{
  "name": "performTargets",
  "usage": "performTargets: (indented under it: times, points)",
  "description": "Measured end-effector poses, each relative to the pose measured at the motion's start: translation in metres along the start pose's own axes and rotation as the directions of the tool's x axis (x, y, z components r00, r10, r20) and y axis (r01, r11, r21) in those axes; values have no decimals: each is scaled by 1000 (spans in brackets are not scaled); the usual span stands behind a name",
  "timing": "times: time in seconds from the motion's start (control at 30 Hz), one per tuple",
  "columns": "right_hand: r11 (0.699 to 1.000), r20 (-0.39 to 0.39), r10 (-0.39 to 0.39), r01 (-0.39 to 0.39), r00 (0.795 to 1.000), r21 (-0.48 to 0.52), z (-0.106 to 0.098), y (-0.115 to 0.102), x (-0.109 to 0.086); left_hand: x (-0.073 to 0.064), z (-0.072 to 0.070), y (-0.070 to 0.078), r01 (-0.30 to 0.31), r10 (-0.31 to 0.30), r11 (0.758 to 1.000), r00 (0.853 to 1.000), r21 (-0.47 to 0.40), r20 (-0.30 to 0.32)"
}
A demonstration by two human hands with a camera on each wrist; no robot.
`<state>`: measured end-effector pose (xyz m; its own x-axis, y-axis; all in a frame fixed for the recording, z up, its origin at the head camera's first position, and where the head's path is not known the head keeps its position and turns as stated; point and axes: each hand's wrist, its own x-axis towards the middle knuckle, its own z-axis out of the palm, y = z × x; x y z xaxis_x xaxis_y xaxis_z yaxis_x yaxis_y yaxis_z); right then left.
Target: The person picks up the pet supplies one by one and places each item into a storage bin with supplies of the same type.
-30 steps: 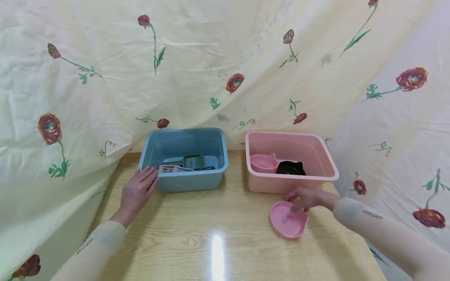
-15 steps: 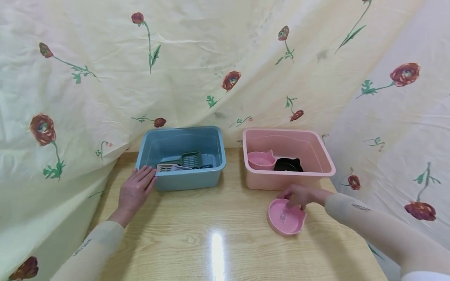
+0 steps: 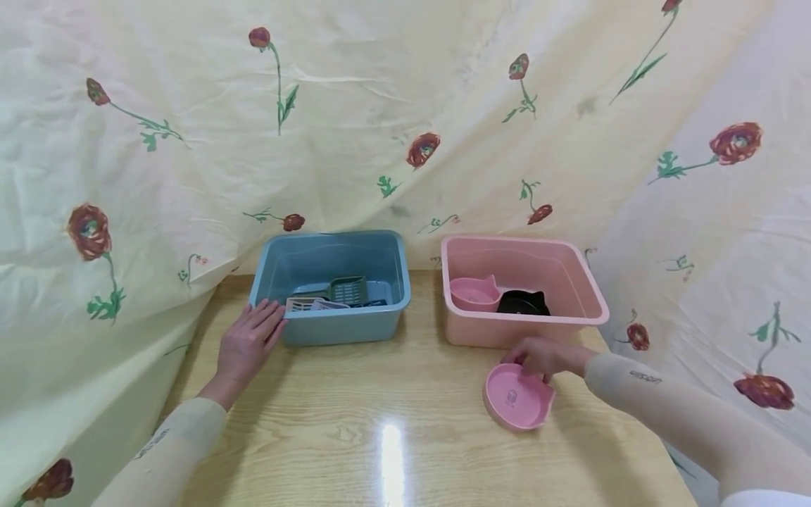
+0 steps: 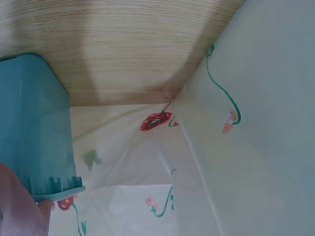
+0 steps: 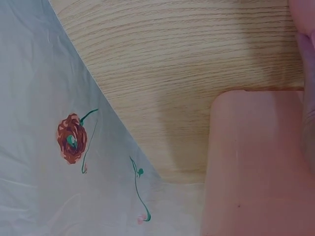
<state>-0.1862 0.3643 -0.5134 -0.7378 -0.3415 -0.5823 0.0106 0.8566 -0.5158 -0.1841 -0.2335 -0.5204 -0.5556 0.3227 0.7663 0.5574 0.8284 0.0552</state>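
Note:
Gripped at its back rim, a pink cat-eared bowl (image 3: 516, 403) is at the table's right side in the head view. My right hand (image 3: 542, 354) holds it there, just in front of the pink bin (image 3: 513, 332); some fingers are hidden behind the rim. Inside that bin are another pink cat-eared bowl (image 3: 475, 294) and a black one (image 3: 524, 303). My left hand (image 3: 250, 341) rests with extended fingers on the front left corner of the blue bin (image 3: 342, 332). Several slotted litter scoops, including a dark green one (image 3: 349, 289), lie in the blue bin.
Both bins stand side by side at the back of the wood-grain table (image 3: 355, 436), with a gap between them. A flowered cloth (image 3: 355, 141) hangs behind the bins and along both sides of the table. Light glares off the table's front middle.
My right hand has shifted slightly left along the bowl's rim, with fewer fingers showing over its inside. The bowl stays nearly in place. The left hand keeps its place on the blue bin.

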Motion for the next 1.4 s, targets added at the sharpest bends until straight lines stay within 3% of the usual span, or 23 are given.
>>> performTargets:
  times: [0.2, 0.4, 0.63, 0.97, 1.4]
  points:
    - [998, -6, -56, 56, 998, 0, 2, -3, -2, 0, -1, 0, -28, 28, 1000, 999, 9, -20]
    - [999, -40, -37, 38, 999, 30, 4, -5, -2, 0, -1, -1, -44, 45, 999, 999, 17, -29]
    - [999, -53, -47, 47, 997, -2, 7, -5, -3, -1, 0, -1, -71, 72, 997, 996, 8, -59]
    - [982, -36, -182, 180, 983, -53, 7, 3, -1, -3, 0, -3, -52, 52, 998, 998, 22, -17]
    - [958, -22, -275, 272, 961, -89, 6, 8, 3, -4, -1, -2, -20, 20, 999, 1000, 28, 21]
